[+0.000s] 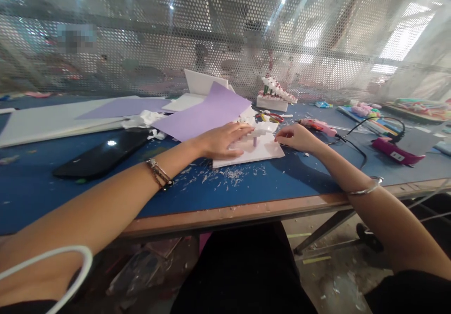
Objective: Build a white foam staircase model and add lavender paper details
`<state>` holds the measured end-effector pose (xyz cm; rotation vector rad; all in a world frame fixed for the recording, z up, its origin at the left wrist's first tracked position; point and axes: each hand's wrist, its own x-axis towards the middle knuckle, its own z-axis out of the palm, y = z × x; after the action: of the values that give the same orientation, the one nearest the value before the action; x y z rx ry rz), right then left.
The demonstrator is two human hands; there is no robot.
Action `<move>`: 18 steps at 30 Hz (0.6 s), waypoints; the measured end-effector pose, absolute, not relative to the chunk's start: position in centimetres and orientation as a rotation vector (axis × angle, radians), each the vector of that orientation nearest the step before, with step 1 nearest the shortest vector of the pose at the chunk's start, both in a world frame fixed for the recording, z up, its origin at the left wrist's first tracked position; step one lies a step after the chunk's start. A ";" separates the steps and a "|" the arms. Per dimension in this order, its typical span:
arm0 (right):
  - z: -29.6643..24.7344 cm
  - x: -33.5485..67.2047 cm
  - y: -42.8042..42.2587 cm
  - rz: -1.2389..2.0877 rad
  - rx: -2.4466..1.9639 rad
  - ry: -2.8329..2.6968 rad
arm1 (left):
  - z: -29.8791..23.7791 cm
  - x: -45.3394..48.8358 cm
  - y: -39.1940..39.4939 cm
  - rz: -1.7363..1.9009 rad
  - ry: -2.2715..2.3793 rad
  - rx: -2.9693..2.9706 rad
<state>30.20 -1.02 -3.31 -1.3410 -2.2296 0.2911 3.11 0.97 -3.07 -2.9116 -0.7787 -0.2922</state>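
A white board (pixel 250 153), looking like foam, lies on the blue table in front of me, with a smaller white stepped piece and a short purple-grey upright bit (pixel 254 141) on it. My left hand (pixel 225 140) rests on the left part of the board, its fingers stretched out to the right. Beside the board's right edge, my right hand (pixel 292 137) has thumb and fingertips brought together in a pinch; whatever is between them is too small to make out. White crumbs (pixel 229 175) are scattered before the board.
Purple sheets (pixel 207 112) and white boards (pixel 52 119) lie behind and left, near a black phone-like object (pixel 105 154). A pink glue gun (pixel 319 127) with a black cable and a magenta power strip (pixel 398 150) sit right. A small white-and-red model (pixel 275 95) stands behind, before a perforated metal screen (pixel 158 36).
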 end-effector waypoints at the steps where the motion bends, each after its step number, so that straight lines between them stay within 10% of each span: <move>1: -3.3 30.2 -1.0 0.288 -1.349 -2.233 | -3.2 3.2 1.0 -0.287 -0.765 -2.903; 18: -3.1 29.7 -1.6 0.330 -1.354 -2.266 | -3.5 4.9 -0.9 -0.253 -0.976 -2.564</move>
<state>29.74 -1.56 -3.14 -1.3543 -2.2655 0.3304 4.95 -0.89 -3.46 -2.5641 -0.9757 -0.2530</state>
